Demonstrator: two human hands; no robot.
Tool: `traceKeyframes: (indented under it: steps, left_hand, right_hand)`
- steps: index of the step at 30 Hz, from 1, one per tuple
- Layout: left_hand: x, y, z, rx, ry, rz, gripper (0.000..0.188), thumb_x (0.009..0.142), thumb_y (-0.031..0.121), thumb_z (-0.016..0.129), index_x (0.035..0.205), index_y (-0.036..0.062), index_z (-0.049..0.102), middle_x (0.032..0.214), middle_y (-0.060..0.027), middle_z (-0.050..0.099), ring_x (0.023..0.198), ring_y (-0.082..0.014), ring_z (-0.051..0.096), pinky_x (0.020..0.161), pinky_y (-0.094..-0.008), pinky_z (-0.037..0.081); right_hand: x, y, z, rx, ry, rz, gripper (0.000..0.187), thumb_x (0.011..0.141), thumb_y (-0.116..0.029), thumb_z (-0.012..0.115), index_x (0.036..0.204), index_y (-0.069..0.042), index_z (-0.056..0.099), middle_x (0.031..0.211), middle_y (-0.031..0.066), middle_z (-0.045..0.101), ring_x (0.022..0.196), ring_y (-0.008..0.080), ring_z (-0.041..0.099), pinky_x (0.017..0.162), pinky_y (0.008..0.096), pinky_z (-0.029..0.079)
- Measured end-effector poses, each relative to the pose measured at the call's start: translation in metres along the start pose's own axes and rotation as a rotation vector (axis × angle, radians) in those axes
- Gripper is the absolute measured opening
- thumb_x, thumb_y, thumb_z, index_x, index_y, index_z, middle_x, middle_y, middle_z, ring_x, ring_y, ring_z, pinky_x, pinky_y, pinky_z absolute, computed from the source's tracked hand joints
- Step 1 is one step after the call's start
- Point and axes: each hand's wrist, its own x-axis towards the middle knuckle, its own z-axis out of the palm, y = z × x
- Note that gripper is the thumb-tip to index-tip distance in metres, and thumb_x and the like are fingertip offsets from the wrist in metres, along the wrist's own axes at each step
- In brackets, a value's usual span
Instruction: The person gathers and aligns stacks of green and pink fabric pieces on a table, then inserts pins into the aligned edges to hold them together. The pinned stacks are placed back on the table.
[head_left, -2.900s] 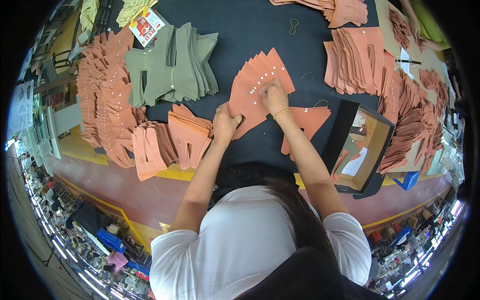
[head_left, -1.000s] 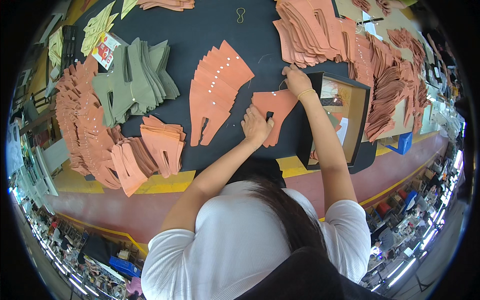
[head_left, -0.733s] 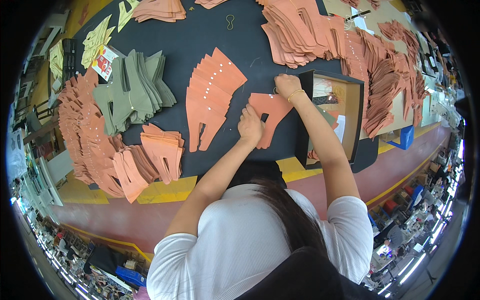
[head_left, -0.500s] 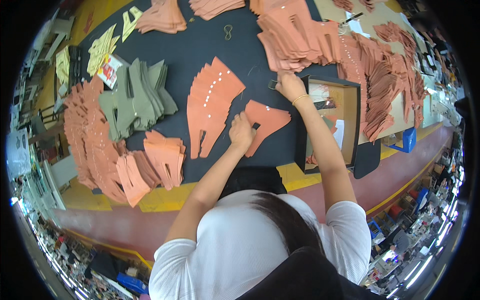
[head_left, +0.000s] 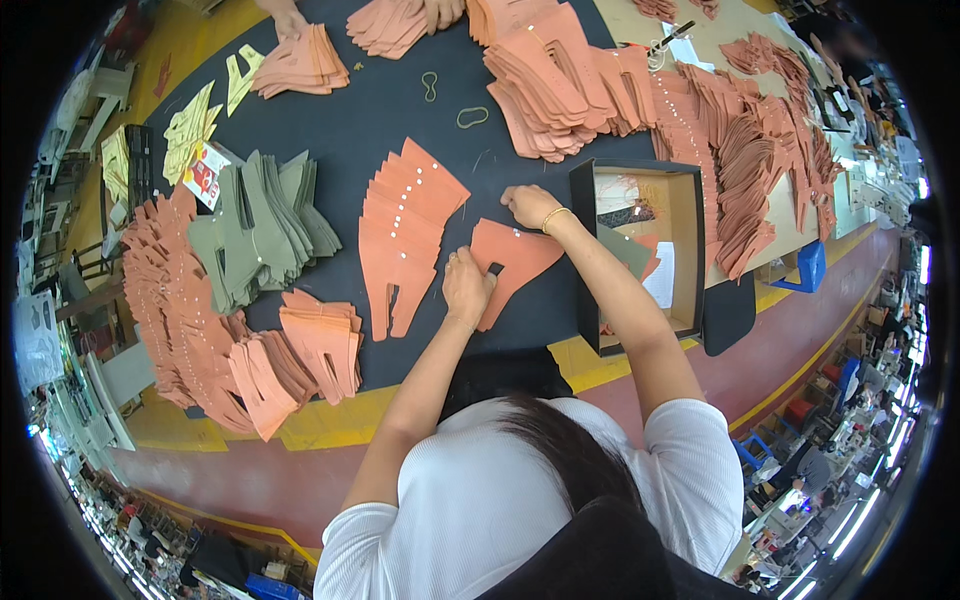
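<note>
My left hand [head_left: 467, 288] is closed on the left edge of a small stack of coral cut pieces [head_left: 515, 258], which look like leather or fabric, with a slot and a small white mark. Just above the stack's upper edge is my right hand [head_left: 534, 207], its fingers curled together and nothing visible in them. A larger fanned stack of coral pieces [head_left: 410, 230], dotted with white marks, lies left of my left hand. Two loose bands, a thin looped band [head_left: 472, 117] and a twisted band [head_left: 430, 87], rest on the dark table [head_left: 400, 115] farther away.
An open black box [head_left: 690, 260] with papers and scraps stands right of my hands. Green pieces [head_left: 262, 225] and coral stacks [head_left: 322, 340] lie at left. More coral stacks [head_left: 550, 80] are at the far side, where another person's hands [head_left: 285, 20] touch some pieces.
My right hand has let go of a band and come back toward the small stack. That band now lies farther off on the table. Another person's hands have appeared at the far edge.
</note>
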Motion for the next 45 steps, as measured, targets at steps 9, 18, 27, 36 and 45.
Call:
traceKeyframes:
  steps: [9, 18, 27, 36, 45]
  left_hand:
    - [-0.015, -0.021, -0.004, -0.354, -0.030, 0.126, 0.042, 0.076, 0.006, 0.068, 0.115, -0.0009, 0.055, 0.106, -0.0218, 0.056, 0.100, -0.0411, 0.056, 0.088, -0.0448, 0.046]
    - [-0.022, -0.038, 0.008, -0.320, 0.014, 0.266, 0.048, 0.075, 0.003, 0.070, 0.118, -0.0014, 0.050, 0.117, -0.0225, 0.050, 0.108, -0.0402, 0.051, 0.094, -0.0439, 0.044]
    - [-0.026, -0.049, 0.014, -0.333, 0.014, 0.371, 0.053, 0.071, 0.001, 0.071, 0.119, 0.0000, 0.049, 0.121, -0.0202, 0.048, 0.114, -0.0398, 0.048, 0.099, -0.0458, 0.042]
    - [-0.024, -0.049, 0.014, -0.301, 0.041, 0.383, 0.053, 0.069, 0.000, 0.072, 0.117, -0.0003, 0.049, 0.118, -0.0205, 0.047, 0.110, -0.0395, 0.048, 0.096, -0.0464, 0.042]
    - [-0.024, -0.038, 0.000, -0.287, -0.036, 0.335, 0.047, 0.072, 0.006, 0.071, 0.115, 0.0004, 0.051, 0.108, -0.0195, 0.056, 0.104, -0.0388, 0.054, 0.092, -0.0454, 0.044]
  right_hand:
    - [0.001, 0.007, 0.004, 0.201, -0.405, 0.077, 0.018, 0.085, -0.013, 0.060, 0.093, -0.003, 0.072, 0.090, 0.0120, 0.073, 0.076, 0.0242, 0.070, 0.073, 0.0353, 0.055]
    - [0.001, 0.015, 0.003, 0.190, -0.637, -0.006, 0.026, 0.091, -0.015, 0.050, 0.107, -0.005, 0.068, 0.109, 0.0124, 0.069, 0.096, 0.0249, 0.068, 0.083, 0.0366, 0.054]
    - [0.004, 0.020, 0.003, 0.496, -0.767, 0.222, 0.028, 0.098, -0.019, 0.047, 0.110, 0.000, 0.064, 0.105, 0.0114, 0.068, 0.091, 0.0209, 0.068, 0.077, 0.0334, 0.058]
    - [0.006, 0.033, 0.017, 0.368, -0.624, 0.013, 0.030, 0.095, -0.026, 0.054, 0.101, -0.001, 0.069, 0.093, 0.0092, 0.071, 0.082, 0.0180, 0.067, 0.077, 0.0325, 0.054]
    - [0.002, 0.029, 0.017, 0.351, -0.548, 0.050, 0.021, 0.087, -0.019, 0.061, 0.095, -0.003, 0.072, 0.091, 0.0125, 0.072, 0.078, 0.0224, 0.068, 0.080, 0.0351, 0.052]
